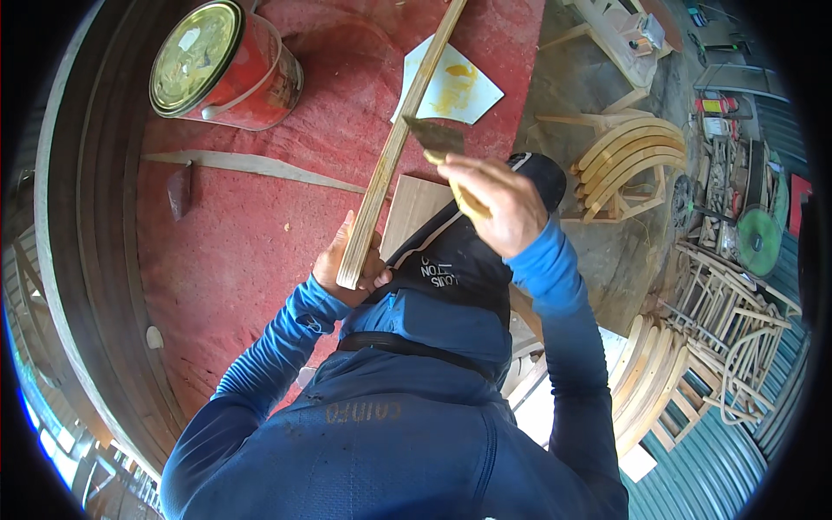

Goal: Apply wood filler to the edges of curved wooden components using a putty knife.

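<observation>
My left hand (342,267) is closed round the near end of a long, narrow wooden strip (386,169), which slants up and away to the far edge of the view. In my right hand (503,206) is a putty knife (438,137) with a yellowish handle. Its wide, stained blade is at the strip's right side; whether it touches the wood I cannot tell. Behind the strip lies a white angular board (461,85) with a yellow-brown smear. A flat brown wooden piece (416,212) is beside my leg, partly covered.
A red paint can (270,82) with a smeared lid stands far left on red cloth (225,260). A thin tapered wooden slat (251,168) and a dark scrap (180,191) lie nearby. Curved wooden parts (633,160), chair frames (724,325) and a green fan (759,242) are right.
</observation>
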`<state>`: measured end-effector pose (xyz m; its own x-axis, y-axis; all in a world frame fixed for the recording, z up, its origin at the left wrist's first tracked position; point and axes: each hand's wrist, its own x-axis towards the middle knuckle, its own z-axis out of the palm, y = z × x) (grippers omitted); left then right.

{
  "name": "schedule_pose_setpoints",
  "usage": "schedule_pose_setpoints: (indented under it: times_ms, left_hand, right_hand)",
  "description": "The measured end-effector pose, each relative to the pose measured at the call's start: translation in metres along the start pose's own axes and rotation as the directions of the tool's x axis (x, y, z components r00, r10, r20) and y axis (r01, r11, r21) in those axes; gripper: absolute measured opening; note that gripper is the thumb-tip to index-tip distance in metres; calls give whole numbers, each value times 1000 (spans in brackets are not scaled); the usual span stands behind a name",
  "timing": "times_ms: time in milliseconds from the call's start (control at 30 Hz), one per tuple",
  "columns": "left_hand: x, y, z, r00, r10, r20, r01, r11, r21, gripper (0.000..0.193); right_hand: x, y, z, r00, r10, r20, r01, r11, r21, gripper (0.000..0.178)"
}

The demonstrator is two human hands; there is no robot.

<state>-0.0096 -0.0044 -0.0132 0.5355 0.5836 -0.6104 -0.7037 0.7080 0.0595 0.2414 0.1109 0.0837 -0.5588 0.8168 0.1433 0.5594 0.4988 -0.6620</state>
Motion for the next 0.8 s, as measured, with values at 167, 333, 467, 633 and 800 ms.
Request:
schedule_pose_setpoints:
  times_ms: [167, 333, 467, 633, 800]
  left_hand:
    - [-1, -3, 4, 997, -22, -68, 19, 999, -34, 54]
    - [1, -4, 7, 997, 8, -78, -8, 1000, 2, 56]
    - [0, -3, 6, 998, 16, -67, -14, 999, 33, 57]
    - [0, -4, 6, 996, 34, -82, -33, 999, 14, 57]
    - [1, -4, 5, 999, 1, -46, -2, 999, -36, 55]
  right_hand:
    - [-13, -13, -25, 998, 43, 43, -51, 976, 212, 27]
    - [15, 14, -23, 987, 50, -156, -33, 993, 111, 27]
    - [14, 4, -7, 998, -52, -22, 53, 997, 52, 26]
    - [-25, -45, -28, 985, -121, 119, 92, 970, 225, 32]
    - [-25, -29, -43, 992, 126, 25, -125, 907, 403, 27]
